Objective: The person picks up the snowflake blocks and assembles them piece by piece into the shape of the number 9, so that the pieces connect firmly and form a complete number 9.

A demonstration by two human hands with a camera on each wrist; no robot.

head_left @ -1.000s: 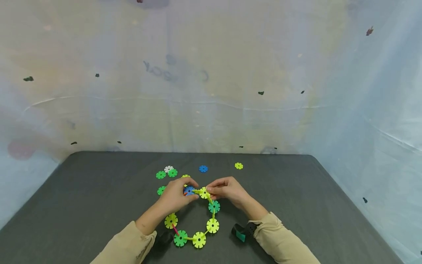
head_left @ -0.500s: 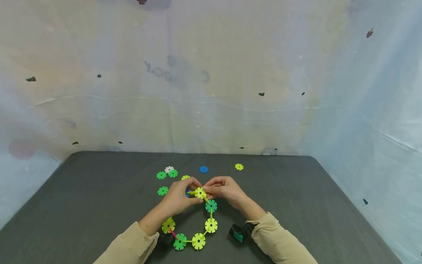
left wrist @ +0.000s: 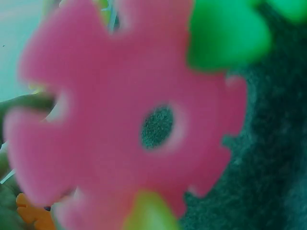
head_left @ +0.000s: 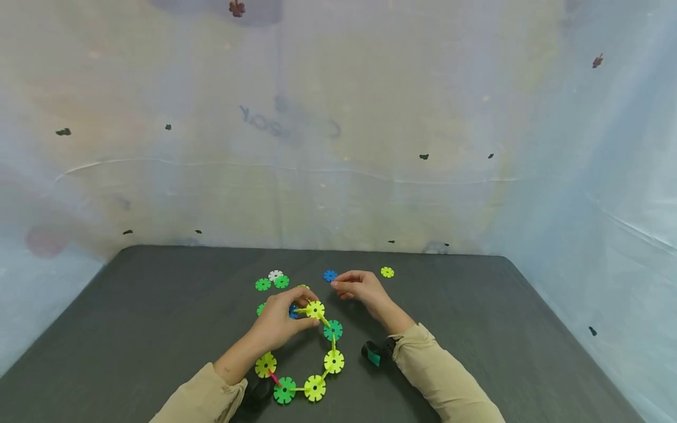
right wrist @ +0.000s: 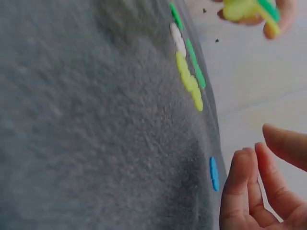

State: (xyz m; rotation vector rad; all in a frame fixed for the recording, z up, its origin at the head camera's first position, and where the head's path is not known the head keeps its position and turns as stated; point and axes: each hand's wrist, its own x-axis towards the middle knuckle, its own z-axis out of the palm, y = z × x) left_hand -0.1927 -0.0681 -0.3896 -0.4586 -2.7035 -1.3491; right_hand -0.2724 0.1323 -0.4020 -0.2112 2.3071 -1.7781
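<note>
right hand (head_left: pixel 355 286) let go of the ring, now by the blue disc (head_left: pixel 330 275), fingers loose | left hand (head_left: pixel 279 320) pinches the yellow disc (head_left: pixel 315 309) on the toy ring (head_left: pixel 304 352) | desk (head_left: pixel 158 305)

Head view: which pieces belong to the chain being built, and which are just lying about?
In hand:
left hand gripping the curved chain of yellow and green plastic gear discs
right hand reaching for the loose blue gear disc

Lying about:
loose yellow gear disc
white disc
two green discs
dark grey table mat
</note>
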